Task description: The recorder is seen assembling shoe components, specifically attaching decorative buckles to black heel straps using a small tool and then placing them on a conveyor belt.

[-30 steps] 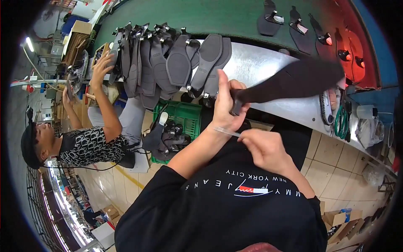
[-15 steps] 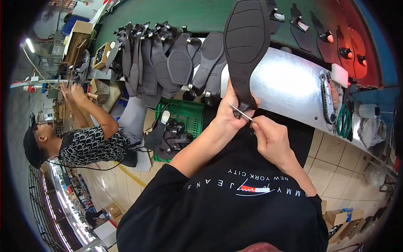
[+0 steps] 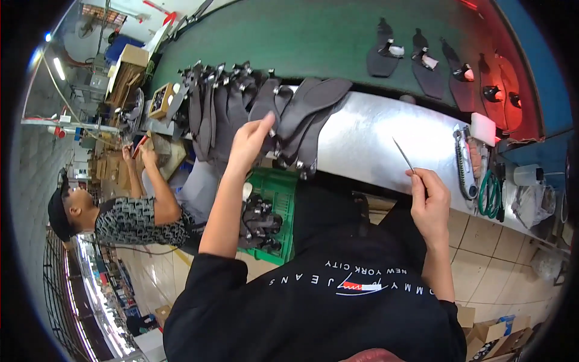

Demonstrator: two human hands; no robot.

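My left hand (image 3: pixel 248 146) is over the row of dark grey sandals (image 3: pixel 211 117), its thumb stretched against one sole. It carries no sandal; its other fingers are partly hidden. At the row's right end, a sandal (image 3: pixel 322 93) lies sole up over others, its toe pointing to the upper right. My right hand (image 3: pixel 431 202) is closed on a thin pointed metal tool (image 3: pixel 403 154). The tool slants up to the left above the shiny metal work surface (image 3: pixel 368 139), apart from any sandal.
Several sandals (image 3: pixel 428 63) lie spaced along the green table (image 3: pixel 289 42). A utility knife (image 3: pixel 465 163), white block (image 3: pixel 483 128) and green cord (image 3: pixel 491 193) sit at the right. A green crate (image 3: pixel 280 187) holds dark shoes below the row. A co-worker (image 3: pixel 139 217) is on the left.
My left hand has let go of the sandal and moved left to the row. That sandal now lies at the row's right end. My right hand has moved right, still holding the tool.
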